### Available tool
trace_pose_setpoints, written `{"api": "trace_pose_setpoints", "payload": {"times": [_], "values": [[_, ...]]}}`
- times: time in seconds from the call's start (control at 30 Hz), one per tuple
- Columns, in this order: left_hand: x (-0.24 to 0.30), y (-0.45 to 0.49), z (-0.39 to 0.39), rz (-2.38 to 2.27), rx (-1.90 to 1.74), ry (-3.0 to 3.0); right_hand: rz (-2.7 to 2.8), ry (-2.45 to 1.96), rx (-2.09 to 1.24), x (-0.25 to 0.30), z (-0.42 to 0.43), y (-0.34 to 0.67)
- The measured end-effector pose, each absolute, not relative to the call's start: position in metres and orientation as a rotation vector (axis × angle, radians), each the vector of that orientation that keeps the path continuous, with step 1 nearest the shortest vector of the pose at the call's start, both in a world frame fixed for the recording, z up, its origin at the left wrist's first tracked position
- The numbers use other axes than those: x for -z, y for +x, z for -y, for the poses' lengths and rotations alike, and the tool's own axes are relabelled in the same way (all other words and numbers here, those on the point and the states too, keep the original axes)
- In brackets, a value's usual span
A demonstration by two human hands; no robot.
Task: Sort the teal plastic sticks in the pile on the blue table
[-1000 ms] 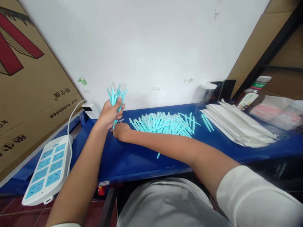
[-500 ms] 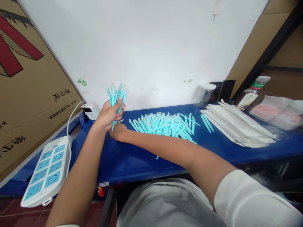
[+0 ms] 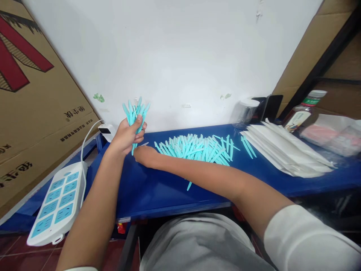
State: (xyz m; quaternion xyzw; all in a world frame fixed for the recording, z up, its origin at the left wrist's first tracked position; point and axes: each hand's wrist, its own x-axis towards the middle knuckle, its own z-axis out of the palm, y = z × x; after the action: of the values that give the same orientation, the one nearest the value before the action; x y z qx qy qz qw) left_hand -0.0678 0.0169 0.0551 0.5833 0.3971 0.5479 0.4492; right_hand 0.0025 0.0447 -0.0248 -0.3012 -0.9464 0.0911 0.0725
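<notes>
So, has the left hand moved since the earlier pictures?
Yes, slightly: the left hand, its grip around turquoise sticks, has shifted left, closer to the green wall mark.

The teal sticks (image 3: pixel 199 148) look like smooth plastic, the blue bench (image 3: pixel 146 194) is glossy, and the carton (image 3: pixel 45 101) matt cardboard.

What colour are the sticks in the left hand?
The sticks are light turquoise, seen in the head view.
</notes>
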Motion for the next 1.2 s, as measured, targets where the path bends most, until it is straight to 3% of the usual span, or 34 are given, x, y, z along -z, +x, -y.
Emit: {"api": "trace_pose_setpoints", "payload": {"times": [0.2, 0.4, 0.67, 0.87, 1.2], "values": [[-0.059, -0.069, -0.014, -0.994, -1.370, 1.418, 2.771, -1.005, -0.251, 0.001, -0.062, 0.055], [-0.059, -0.067, -0.013, -0.973, -1.354, 1.411, 2.576, -1.059, -0.276, -0.030, -0.087, 0.176], [-0.038, -0.029, -0.006, -0.964, -1.075, 1.474, 2.202, -1.788, -0.078, -0.008, -0.107, 0.368], [-0.018, 0.003, 0.005, -0.904, -0.779, 1.493, 2.258, -1.895, -0.115, 0.021, -0.120, 0.397], [-0.009, 0.015, 0.012, -0.968, -0.616, 1.546, 2.306, -1.900, -0.191, 0.016, -0.113, 0.413]]}}
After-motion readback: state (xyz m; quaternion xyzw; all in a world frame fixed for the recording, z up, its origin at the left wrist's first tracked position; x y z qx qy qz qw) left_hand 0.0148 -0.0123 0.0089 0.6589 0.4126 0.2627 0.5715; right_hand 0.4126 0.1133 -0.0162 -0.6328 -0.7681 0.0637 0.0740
